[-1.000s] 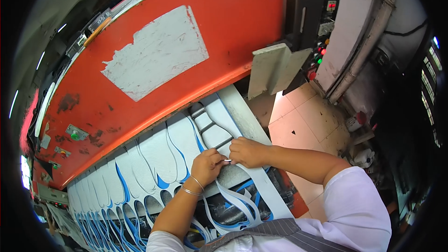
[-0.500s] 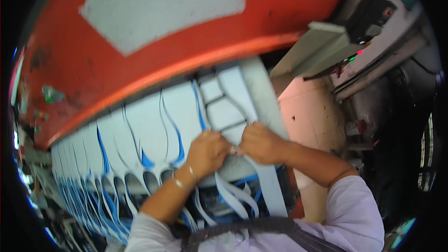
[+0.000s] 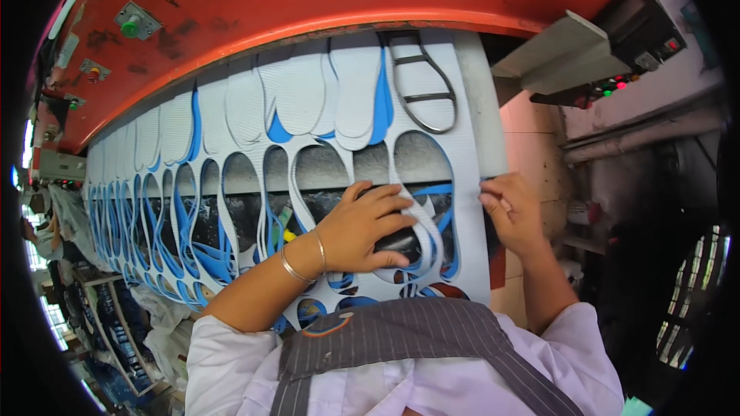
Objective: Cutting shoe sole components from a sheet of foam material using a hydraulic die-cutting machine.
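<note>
A large white ribbed sheet [image 3: 469,146], blue on its lower layers, spreads before me with rows of sole-shaped holes. My left hand [image 3: 367,227] lies over its near strips, palm down with fingers spread, holding nothing. At the sheet's right edge is my right hand [image 3: 515,212], fingers curled and fingertips against that edge; whether they pinch it is hidden. A dark metal sole-shaped cutting die [image 3: 428,98] with crossbars rests on the sheet's far right part, apart from both hands. To its left, sole-shaped white pieces [image 3: 358,96] lie overlapping.
A red machine beam [image 3: 254,27] spans the far side, with a green button [image 3: 129,28] at left. A grey plate [image 3: 559,50] and a dark control box [image 3: 651,31] with lit lamps stand at right. The sheet lies over a pale bed [image 3: 476,85] and hangs toward me.
Both hands were together near the die; now they are apart, the left spread over the strips, the right at the sheet's edge. My view has shifted, showing more of the near side.
</note>
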A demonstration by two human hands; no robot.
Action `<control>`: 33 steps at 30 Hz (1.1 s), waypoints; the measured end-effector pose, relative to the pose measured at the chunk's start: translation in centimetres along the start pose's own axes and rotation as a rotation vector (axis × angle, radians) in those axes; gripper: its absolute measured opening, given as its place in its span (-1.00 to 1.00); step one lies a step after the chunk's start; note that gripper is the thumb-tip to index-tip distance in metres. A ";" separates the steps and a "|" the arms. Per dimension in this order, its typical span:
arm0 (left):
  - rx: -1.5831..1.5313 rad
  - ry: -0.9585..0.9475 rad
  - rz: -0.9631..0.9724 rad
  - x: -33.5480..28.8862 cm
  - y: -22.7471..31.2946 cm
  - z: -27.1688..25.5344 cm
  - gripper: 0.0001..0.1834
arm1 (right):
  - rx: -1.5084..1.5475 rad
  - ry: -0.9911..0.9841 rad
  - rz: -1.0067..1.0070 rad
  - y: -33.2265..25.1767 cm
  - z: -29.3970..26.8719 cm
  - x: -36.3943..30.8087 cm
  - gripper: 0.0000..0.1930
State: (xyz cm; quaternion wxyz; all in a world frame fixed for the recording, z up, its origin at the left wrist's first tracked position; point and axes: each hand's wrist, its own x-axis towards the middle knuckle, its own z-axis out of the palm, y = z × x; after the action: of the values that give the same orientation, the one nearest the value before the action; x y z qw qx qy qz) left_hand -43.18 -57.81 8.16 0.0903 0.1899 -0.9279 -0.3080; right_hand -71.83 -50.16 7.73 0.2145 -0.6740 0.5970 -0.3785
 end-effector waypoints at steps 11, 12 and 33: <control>0.016 -0.069 -0.108 -6.9 4.5 1.6 -0.53 | -0.140 -0.261 0.210 0.2 2.1 -10.1 -0.84; 0.091 -0.057 -0.115 -6.9 4.1 1.8 -0.61 | 0.115 -0.322 0.298 -0.1 2.7 -9.6 -0.83; 0.092 0.256 -0.359 -6.6 4.3 -1.0 -0.56 | -0.544 -0.223 0.308 -6.2 -0.5 -12.2 -0.84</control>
State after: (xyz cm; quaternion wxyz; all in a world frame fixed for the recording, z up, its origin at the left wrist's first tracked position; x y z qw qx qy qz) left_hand -38.15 -52.54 11.24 0.1423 0.3934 -0.8732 -0.2499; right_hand -68.25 -37.09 9.55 0.1452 -0.6458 0.7439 -0.0924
